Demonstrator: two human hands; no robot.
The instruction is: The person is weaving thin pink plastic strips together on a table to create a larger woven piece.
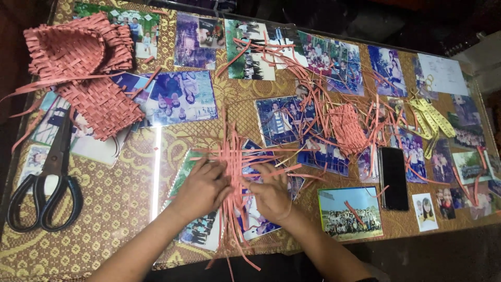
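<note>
Fingers of both hands lie curled and pressed down on a loose weave of pink strips (pixel 237 162), which sits on the table's glass top just past the near edge, at about six o'clock in the head view. Left hand (pixel 201 188) holds the mat from nine o'clock, its fingertips bunched together on the crossing strips; right hand (pixel 271 194) presses from four o'clock, and whether its thumb and forefinger pinch a single strip I cannot tell. To weave well at this point, a person would likely keep one palm flat on the crossings while sliding each strip snug against its neighbour. Black scissors (pixel 44 190) lie at nine o'clock, well apart. Finished woven pieces (pixel 86 68) rest at ten o'clock, a tangle of spare strips (pixel 334 112) at one o'clock, and a dark phone (pixel 393 178) at three o'clock.
</note>
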